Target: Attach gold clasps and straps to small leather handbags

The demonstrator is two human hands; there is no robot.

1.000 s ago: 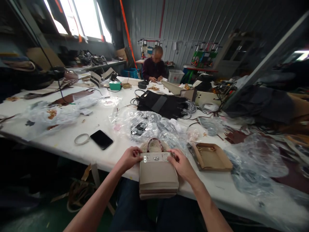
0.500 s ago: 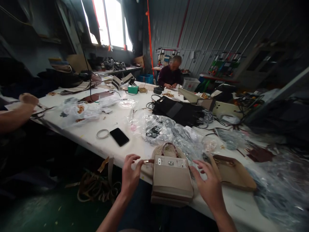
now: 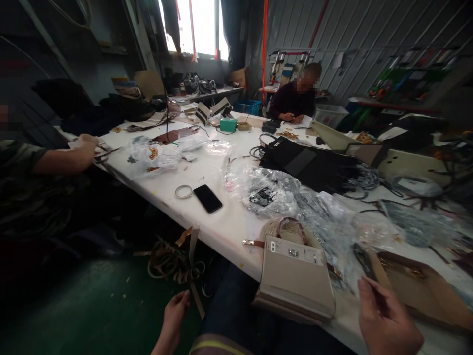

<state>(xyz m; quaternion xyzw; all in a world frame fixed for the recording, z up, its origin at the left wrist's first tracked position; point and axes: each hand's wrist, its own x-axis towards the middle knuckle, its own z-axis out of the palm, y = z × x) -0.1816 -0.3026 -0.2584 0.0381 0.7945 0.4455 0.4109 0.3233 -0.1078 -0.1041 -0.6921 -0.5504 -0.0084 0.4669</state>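
Observation:
A beige handbag (image 3: 295,276) rests at the table's near edge, with a brown handle (image 3: 291,223) behind its top and a strap end with a metal clasp (image 3: 253,242) poking out at its left. My left hand (image 3: 173,315) hangs low, left of my lap and apart from the bag, its fingers curled together; whatever they may hold is hidden. Right of the bag, my right hand (image 3: 389,315) has thumb and fingers drawn together just below dark-handled pliers (image 3: 364,259). Whether it touches the pliers, or what lies between its fingers, I cannot make out.
A brown tray (image 3: 424,291) with metal pieces stands at right. Clear plastic wrapping (image 3: 273,190), black bag panels (image 3: 306,162), a phone (image 3: 208,198) and a tape roll (image 3: 184,191) lie on the table. Co-workers sit at the left and the far side. Strap scraps (image 3: 173,261) hang below.
Both hands have left the handbag's sides. My left hand has dropped below the table edge; my right hand has moved right, near the pliers and tray. The view has turned left.

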